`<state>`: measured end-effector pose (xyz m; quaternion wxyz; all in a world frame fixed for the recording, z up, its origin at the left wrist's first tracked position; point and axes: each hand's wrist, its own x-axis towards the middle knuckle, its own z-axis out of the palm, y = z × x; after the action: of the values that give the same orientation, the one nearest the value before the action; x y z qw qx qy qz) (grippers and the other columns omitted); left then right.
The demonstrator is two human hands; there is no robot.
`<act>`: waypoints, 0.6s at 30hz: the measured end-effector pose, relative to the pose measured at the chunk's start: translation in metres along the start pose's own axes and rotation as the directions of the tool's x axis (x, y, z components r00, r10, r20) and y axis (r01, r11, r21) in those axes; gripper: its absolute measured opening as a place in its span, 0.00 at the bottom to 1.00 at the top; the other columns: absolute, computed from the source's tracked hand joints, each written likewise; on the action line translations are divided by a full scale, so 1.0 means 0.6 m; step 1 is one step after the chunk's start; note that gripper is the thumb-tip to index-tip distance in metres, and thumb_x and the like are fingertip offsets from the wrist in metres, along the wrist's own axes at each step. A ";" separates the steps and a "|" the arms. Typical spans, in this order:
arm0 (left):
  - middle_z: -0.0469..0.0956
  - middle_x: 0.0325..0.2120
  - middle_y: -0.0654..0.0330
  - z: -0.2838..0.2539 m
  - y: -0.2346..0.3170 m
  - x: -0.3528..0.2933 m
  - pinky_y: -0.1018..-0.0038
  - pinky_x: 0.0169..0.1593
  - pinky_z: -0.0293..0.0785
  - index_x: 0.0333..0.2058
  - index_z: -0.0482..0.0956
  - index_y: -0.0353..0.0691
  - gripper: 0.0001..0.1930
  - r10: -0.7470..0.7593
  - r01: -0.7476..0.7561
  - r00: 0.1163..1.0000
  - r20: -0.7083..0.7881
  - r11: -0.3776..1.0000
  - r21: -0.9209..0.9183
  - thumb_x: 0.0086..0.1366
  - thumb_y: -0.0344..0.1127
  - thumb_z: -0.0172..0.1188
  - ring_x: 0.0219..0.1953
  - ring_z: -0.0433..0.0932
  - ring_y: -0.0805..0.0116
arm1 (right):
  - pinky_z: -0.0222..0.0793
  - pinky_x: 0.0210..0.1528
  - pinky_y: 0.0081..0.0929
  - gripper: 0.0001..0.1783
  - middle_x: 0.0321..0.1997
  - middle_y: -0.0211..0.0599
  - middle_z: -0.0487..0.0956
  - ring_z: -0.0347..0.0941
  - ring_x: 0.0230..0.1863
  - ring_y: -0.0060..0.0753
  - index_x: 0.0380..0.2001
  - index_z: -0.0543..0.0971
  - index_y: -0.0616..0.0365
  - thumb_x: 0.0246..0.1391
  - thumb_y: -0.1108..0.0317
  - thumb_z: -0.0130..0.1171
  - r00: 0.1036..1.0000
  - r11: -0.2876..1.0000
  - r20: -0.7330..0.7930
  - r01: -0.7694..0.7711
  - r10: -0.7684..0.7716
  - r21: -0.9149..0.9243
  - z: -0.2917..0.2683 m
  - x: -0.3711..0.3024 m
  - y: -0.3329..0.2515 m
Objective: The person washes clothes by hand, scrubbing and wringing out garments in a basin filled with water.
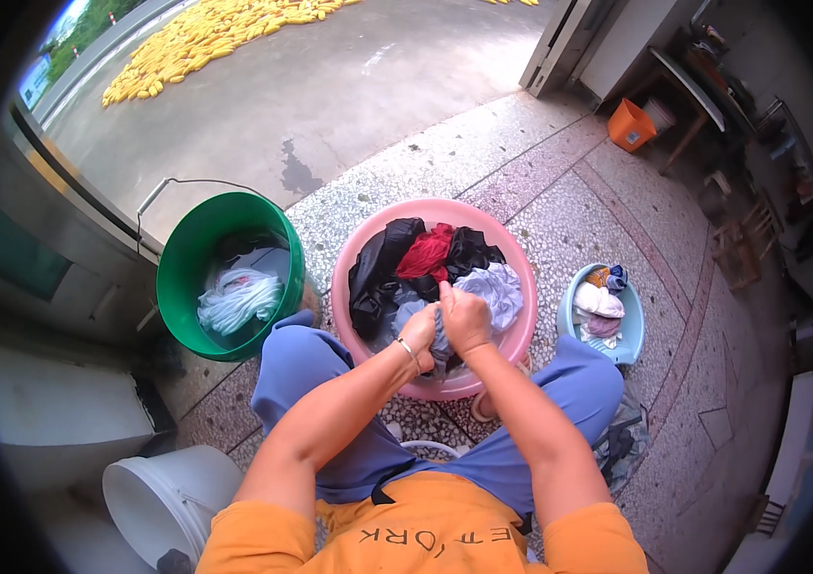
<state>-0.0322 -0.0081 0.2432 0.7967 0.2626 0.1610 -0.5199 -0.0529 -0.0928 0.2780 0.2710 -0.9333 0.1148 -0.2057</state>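
- Speckled terrazzo floor (560, 230) spreads beneath everything, with the pink basin (340, 287) standing on it in front of the person's knees.
- That basin holds a heap of wet-looking laundry: black garments (380, 268) at the left and back, a red cloth (428, 252) among them, a pale lavender cloth (494, 293) at the right.
- Left of it stands a green bucket (173, 287), a whitish cloth (239, 299) lying in its water; to the right, a small light-blue tub (635, 330) carries a few folded pieces.
- Both forearms slant up and inward from spread elbows, meeting over the near half of the basin.
- Left hand (420, 334) and right hand (465, 319) are nearly together, fingers curled closed — each gripping the same grey cloth, the right a little farther forward and higher in view.
- This grey cloth (442, 350) hangs from between the hands, above the near part of the basin — its lower end among the laundry.
- Slim bracelet (409, 352) around the left wrist.
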 end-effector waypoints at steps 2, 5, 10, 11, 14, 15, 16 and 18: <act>0.76 0.25 0.61 0.002 0.000 -0.007 0.71 0.32 0.70 0.25 0.74 0.45 0.14 0.087 -0.072 0.979 -0.187 0.993 0.089 0.60 0.48 0.48 0.26 0.74 0.69 | 0.65 0.21 0.42 0.21 0.16 0.48 0.73 0.71 0.19 0.51 0.14 0.72 0.57 0.56 0.58 0.45 0.998 0.998 0.053 0.027 -0.024 -0.065 0.000 0.002 -0.008; 0.70 0.15 0.63 -0.024 -0.005 -0.021 0.70 0.25 0.65 0.19 0.68 0.46 0.20 0.396 -0.345 0.906 -0.147 0.895 0.283 0.62 0.53 0.42 0.17 0.67 0.67 | 0.65 0.22 0.40 0.17 0.19 0.49 0.73 0.71 0.20 0.50 0.20 0.76 0.57 0.54 0.58 0.48 0.973 0.960 0.008 0.227 -0.231 0.164 0.000 -0.049 -0.068; 0.76 0.24 0.63 0.021 -0.007 -0.035 0.70 0.26 0.66 0.25 0.74 0.45 0.18 0.135 -0.066 0.954 -0.267 0.965 0.253 0.61 0.51 0.44 0.24 0.73 0.68 | 0.64 0.21 0.42 0.20 0.18 0.50 0.72 0.70 0.20 0.53 0.16 0.73 0.58 0.55 0.57 0.47 0.998 0.995 0.056 -0.026 0.021 0.095 -0.004 -0.024 -0.029; 0.77 0.32 0.61 0.015 -0.015 -0.037 0.69 0.31 0.69 0.31 0.75 0.45 0.18 0.077 -0.062 0.990 -0.115 0.990 0.129 0.59 0.53 0.47 0.30 0.75 0.68 | 0.63 0.22 0.45 0.22 0.17 0.52 0.72 0.70 0.21 0.55 0.14 0.71 0.59 0.56 0.56 0.46 0.997 0.999 0.071 -0.027 0.028 -0.022 -0.004 -0.013 -0.006; 0.77 0.28 0.61 0.051 -0.002 -0.068 0.73 0.33 0.70 0.28 0.75 0.45 0.16 0.092 -0.043 0.960 -0.265 0.982 0.184 0.60 0.51 0.50 0.30 0.76 0.70 | 0.63 0.23 0.46 0.21 0.18 0.52 0.72 0.70 0.22 0.56 0.14 0.71 0.59 0.55 0.57 0.47 0.998 0.998 0.046 -0.045 0.043 0.043 -0.002 -0.031 -0.008; 0.76 0.25 0.62 0.023 -0.003 -0.044 0.75 0.29 0.68 0.28 0.75 0.45 0.16 0.106 -0.073 0.961 -0.255 0.988 0.135 0.62 0.49 0.47 0.25 0.74 0.71 | 0.63 0.24 0.45 0.19 0.19 0.52 0.72 0.70 0.22 0.55 0.15 0.72 0.58 0.55 0.58 0.48 1.000 0.990 -0.004 0.021 -0.020 0.137 0.003 -0.041 -0.023; 0.73 0.21 0.63 -0.121 0.009 0.004 0.75 0.27 0.66 0.28 0.75 0.44 0.17 0.269 -0.277 0.876 0.400 0.960 -0.037 0.63 0.49 0.45 0.20 0.69 0.73 | 0.60 0.21 0.42 0.19 0.17 0.52 0.71 0.69 0.21 0.55 0.14 0.70 0.62 0.55 0.63 0.49 0.974 0.930 -0.102 0.222 -0.200 0.293 0.013 -0.058 -0.100; 0.75 0.21 0.60 -0.069 0.004 -0.003 0.72 0.29 0.69 0.28 0.73 0.45 0.17 0.181 -0.141 0.981 -0.066 0.909 0.392 0.61 0.51 0.45 0.26 0.74 0.66 | 0.61 0.22 0.41 0.18 0.17 0.53 0.70 0.69 0.21 0.54 0.14 0.70 0.61 0.54 0.64 0.50 0.980 0.907 0.015 0.178 -0.199 0.382 -0.041 -0.066 -0.139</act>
<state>-0.0300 0.0183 0.2112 0.7604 0.4523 0.0734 -0.4601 -0.0903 -0.0221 0.3303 0.4279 -0.8753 -0.0251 -0.2240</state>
